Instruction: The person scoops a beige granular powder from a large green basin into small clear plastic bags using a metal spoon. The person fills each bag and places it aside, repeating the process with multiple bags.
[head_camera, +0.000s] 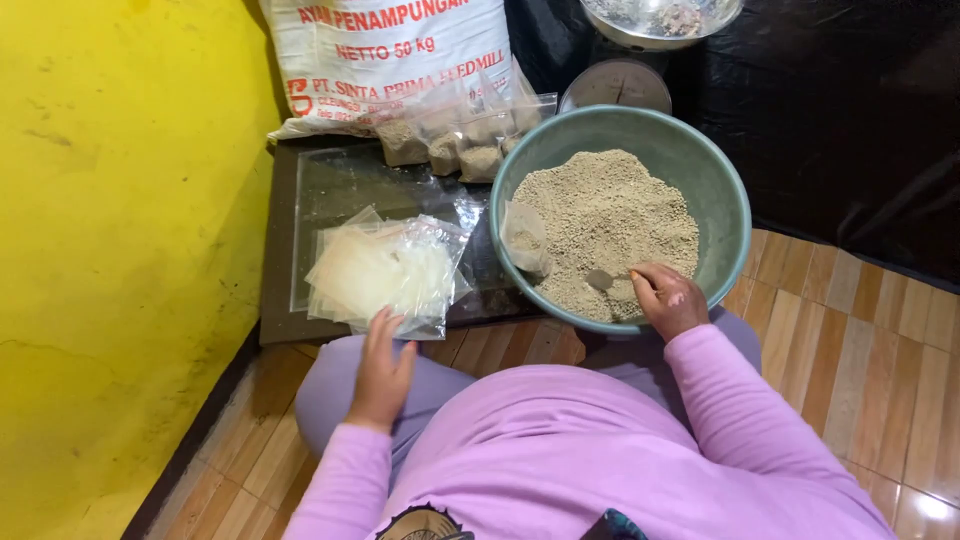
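Seated view over the work. Your right hand (668, 298) rests inside the round grey-green plastic basin (725, 200), fingers closed on a small scoop (600, 279) half buried in the tan granular feed (610, 225). Your left hand (383, 365) lies open, fingertips touching the near edge of the stack of clear empty plastic bags (385, 272) on the dark board (280, 250). Draw a level scoopful, and peel off one bag only, so grains fall inside the basin.
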